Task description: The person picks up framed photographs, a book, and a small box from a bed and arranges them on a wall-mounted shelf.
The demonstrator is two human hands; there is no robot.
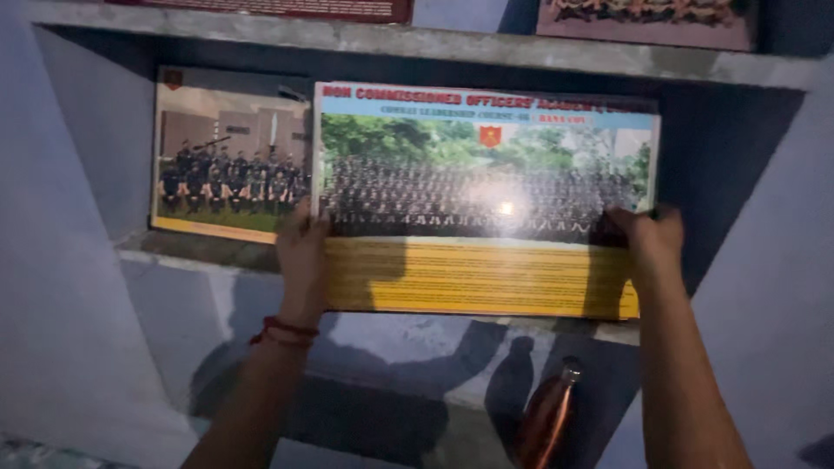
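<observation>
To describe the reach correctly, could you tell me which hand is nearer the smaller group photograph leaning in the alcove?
Left. The left hand grips the large photo beside the smaller group photograph; the right hand holds its far edge.

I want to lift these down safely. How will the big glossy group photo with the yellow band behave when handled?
The large group photo probably stays stiff: it spans flat between the left hand and right hand without sagging. Its glare suggests a smooth, perhaps slippery face. Being wide and thin, it may tip forward off the shelf ledge.
</observation>
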